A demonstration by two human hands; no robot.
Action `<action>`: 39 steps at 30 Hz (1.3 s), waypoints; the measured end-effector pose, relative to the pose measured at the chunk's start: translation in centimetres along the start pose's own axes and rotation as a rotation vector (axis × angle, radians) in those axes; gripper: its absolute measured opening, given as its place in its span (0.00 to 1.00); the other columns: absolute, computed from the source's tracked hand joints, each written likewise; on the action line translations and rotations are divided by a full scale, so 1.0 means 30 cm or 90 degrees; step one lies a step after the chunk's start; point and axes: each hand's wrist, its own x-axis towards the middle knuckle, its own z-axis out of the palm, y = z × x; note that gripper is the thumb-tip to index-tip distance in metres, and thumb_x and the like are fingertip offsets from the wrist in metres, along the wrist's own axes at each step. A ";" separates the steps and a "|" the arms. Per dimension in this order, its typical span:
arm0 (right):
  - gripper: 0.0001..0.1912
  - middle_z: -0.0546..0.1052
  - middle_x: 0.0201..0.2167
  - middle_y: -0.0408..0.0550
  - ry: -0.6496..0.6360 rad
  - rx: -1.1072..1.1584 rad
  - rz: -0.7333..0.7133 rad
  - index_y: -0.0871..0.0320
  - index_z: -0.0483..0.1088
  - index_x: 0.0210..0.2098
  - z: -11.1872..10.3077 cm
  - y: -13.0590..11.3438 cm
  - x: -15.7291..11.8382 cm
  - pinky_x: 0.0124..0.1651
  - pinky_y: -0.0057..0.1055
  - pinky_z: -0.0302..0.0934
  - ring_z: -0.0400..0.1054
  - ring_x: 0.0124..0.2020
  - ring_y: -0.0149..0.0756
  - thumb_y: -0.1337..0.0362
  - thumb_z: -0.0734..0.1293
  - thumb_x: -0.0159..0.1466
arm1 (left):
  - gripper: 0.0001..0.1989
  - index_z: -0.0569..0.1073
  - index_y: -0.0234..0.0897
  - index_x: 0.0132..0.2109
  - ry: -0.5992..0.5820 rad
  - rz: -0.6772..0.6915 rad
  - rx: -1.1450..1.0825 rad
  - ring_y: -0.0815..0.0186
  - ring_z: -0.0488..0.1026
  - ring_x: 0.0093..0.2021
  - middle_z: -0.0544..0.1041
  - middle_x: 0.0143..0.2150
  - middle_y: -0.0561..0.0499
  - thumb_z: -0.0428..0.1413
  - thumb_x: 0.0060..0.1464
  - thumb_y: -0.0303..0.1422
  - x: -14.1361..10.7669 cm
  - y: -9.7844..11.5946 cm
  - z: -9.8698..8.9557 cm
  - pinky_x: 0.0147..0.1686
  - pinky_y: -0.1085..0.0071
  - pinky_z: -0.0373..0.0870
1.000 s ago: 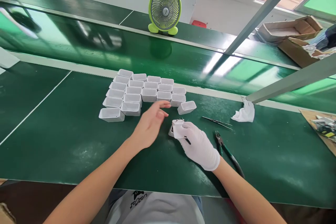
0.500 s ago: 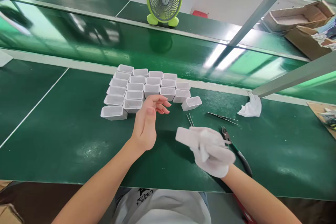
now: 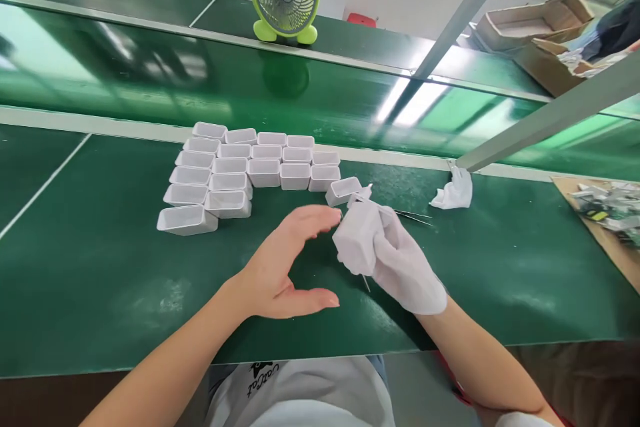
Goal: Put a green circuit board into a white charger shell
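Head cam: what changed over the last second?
The gloved right hand lifted the white housing off the belt and now holds it up. The bare left hand drew back from the grid of white housings, open, facing the held one. The grid and the crumpled glove stayed put.

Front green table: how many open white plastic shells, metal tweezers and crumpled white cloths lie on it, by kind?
Open white plastic shells: 20
Metal tweezers: 1
Crumpled white cloth: 1
Total: 22, without the white piece held in the gloved right hand.
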 end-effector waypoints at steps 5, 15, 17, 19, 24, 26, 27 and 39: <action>0.25 0.73 0.40 0.46 -0.104 0.283 0.186 0.51 0.60 0.61 -0.011 -0.009 0.008 0.35 0.30 0.72 0.71 0.34 0.33 0.50 0.64 0.69 | 0.33 0.61 0.42 0.67 0.006 0.022 0.148 0.58 0.72 0.53 0.73 0.56 0.41 0.61 0.56 0.25 0.007 0.015 0.017 0.43 0.66 0.78; 0.20 0.74 0.50 0.50 -0.130 0.394 0.241 0.51 0.63 0.61 0.010 0.008 -0.001 0.40 0.27 0.73 0.74 0.42 0.33 0.56 0.62 0.71 | 0.33 0.63 0.44 0.67 -0.010 -0.012 0.136 0.60 0.73 0.47 0.72 0.53 0.43 0.63 0.57 0.31 0.023 0.020 0.008 0.37 0.69 0.77; 0.21 0.75 0.48 0.50 -0.136 0.320 0.225 0.50 0.61 0.62 0.010 -0.003 0.000 0.36 0.29 0.74 0.75 0.39 0.34 0.53 0.61 0.72 | 0.32 0.64 0.43 0.66 -0.009 -0.010 0.120 0.60 0.72 0.47 0.72 0.53 0.42 0.63 0.57 0.30 0.022 0.017 0.007 0.39 0.69 0.77; 0.19 0.75 0.45 0.48 -0.099 0.186 0.160 0.50 0.63 0.58 0.009 -0.016 -0.002 0.33 0.30 0.73 0.74 0.37 0.35 0.52 0.62 0.71 | 0.30 0.66 0.43 0.65 0.005 -0.036 0.073 0.58 0.71 0.48 0.70 0.53 0.42 0.63 0.56 0.34 0.017 0.012 0.008 0.41 0.65 0.76; 0.15 0.77 0.42 0.46 0.006 -0.323 -0.241 0.48 0.68 0.49 -0.003 -0.029 -0.024 0.43 0.36 0.71 0.73 0.42 0.37 0.68 0.70 0.64 | 0.47 0.60 0.47 0.67 0.000 -0.229 -0.059 0.64 0.70 0.37 0.67 0.57 0.42 0.70 0.43 0.49 -0.003 0.007 0.020 0.36 0.64 0.74; 0.22 0.78 0.44 0.48 0.007 -0.374 -0.300 0.46 0.66 0.53 -0.007 -0.019 -0.033 0.43 0.38 0.71 0.74 0.42 0.40 0.70 0.71 0.62 | 0.47 0.60 0.50 0.66 -0.040 -0.261 -0.070 0.67 0.71 0.34 0.70 0.55 0.44 0.72 0.41 0.45 -0.008 0.011 0.029 0.30 0.69 0.74; 0.24 0.78 0.45 0.48 0.011 -0.379 -0.310 0.46 0.64 0.54 -0.007 -0.013 -0.035 0.42 0.39 0.72 0.74 0.41 0.40 0.70 0.72 0.61 | 0.44 0.62 0.50 0.65 -0.048 -0.261 -0.073 0.67 0.73 0.34 0.72 0.54 0.44 0.72 0.43 0.42 -0.009 0.013 0.034 0.28 0.71 0.74; 0.22 0.77 0.53 0.56 -0.004 -0.469 -0.457 0.48 0.64 0.54 -0.021 0.013 -0.025 0.47 0.41 0.76 0.76 0.50 0.45 0.69 0.70 0.63 | 0.27 0.72 0.49 0.55 0.041 -0.181 -0.188 0.49 0.80 0.47 0.79 0.51 0.45 0.69 0.48 0.37 -0.009 0.047 0.040 0.44 0.52 0.82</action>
